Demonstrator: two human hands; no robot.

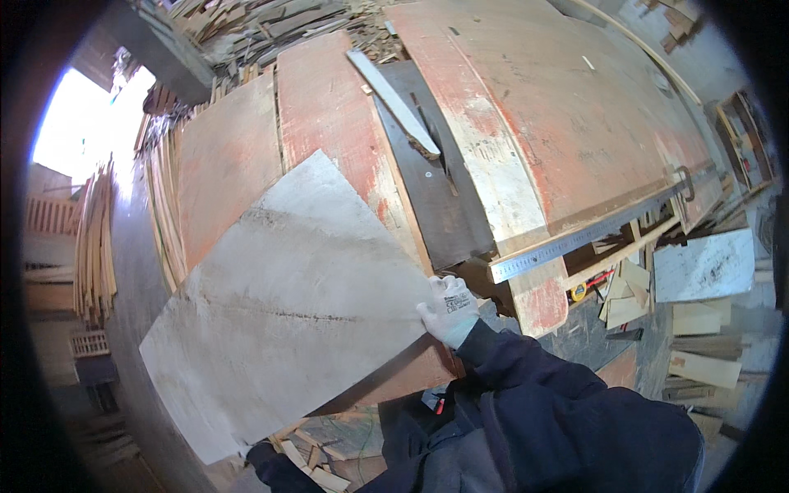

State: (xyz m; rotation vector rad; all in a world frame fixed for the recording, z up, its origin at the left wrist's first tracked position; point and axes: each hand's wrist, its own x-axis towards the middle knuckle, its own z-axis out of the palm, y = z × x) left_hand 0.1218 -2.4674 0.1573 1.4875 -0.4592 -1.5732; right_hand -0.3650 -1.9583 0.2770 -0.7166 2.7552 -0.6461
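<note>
A large grey, stained plywood sheet point(288, 304) lies tilted over the near left part of a saw bench point(567, 115) made of worn red-painted boards. My right hand point(448, 309), in a white glove, grips the sheet's right edge next to the bench's dark centre plate point(431, 205). My left arm comes in as a dark sleeve point(267, 462) at the sheet's lower corner; the hand itself is hidden under the sheet. A saw blade point(429, 152) pokes up from a slot in the dark plate, beyond the sheet's far edge.
A pale wood strip point(393, 97) lies across the plate behind the blade. A long metal ruler point(592, 238) runs along the bench's near right edge. Offcuts, a white board point(703, 266) and a yellow tape measure point(579, 292) lie lower right. Thin wood strips point(94, 238) are stacked at the left.
</note>
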